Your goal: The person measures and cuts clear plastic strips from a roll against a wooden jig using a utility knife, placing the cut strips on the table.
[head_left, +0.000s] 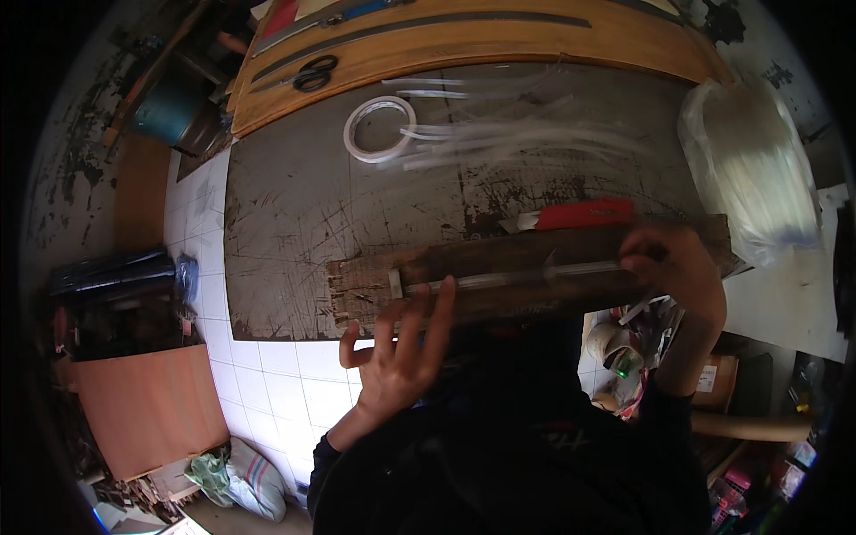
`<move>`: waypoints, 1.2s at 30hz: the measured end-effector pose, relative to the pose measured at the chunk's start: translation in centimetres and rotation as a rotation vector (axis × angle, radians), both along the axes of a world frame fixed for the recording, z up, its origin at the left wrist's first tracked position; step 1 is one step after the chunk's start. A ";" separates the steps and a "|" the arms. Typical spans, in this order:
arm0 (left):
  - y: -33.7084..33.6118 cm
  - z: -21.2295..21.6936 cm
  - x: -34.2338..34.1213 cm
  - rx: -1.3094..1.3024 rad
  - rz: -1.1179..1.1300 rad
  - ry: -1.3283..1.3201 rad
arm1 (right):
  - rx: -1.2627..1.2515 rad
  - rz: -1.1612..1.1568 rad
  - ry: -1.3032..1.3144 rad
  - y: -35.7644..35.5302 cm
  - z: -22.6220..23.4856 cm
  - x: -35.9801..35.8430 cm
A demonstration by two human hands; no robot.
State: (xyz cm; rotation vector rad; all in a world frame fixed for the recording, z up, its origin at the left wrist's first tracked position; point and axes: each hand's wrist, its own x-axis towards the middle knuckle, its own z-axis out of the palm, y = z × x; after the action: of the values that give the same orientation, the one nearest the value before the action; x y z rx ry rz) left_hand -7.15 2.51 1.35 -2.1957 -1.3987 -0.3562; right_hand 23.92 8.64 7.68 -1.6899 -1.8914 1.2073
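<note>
Black garment, thin, straight, whitish strip

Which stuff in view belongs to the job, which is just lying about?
Job, by the look of it:
translucent strip, at left hand and right hand
wooden board beneath it
probably red-handled cutter, loose translucent strips

Apparently lying about:
white tape roll
black-handled scissors
striped sack

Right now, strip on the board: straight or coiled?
Straight: the strip runs along the board from the left hand to the right hand.
</note>
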 end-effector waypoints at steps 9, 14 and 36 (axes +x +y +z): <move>0.3 0.7 0.5 0.011 0.007 0.127 | 0.009 -0.243 0.007 -0.3 -0.4 7.1; 0.3 1.0 0.9 -0.012 0.015 0.159 | 0.042 -0.285 -0.025 -0.3 -0.5 8.0; -0.8 0.6 3.8 -0.151 0.094 -0.017 | 0.086 -0.315 -0.004 -0.6 -1.8 8.7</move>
State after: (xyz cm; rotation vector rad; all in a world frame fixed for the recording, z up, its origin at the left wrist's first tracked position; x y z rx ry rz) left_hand -3.38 1.70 1.96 -2.2401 -1.5782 -0.2425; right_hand 32.57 8.00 5.88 -1.8563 -1.5781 0.9853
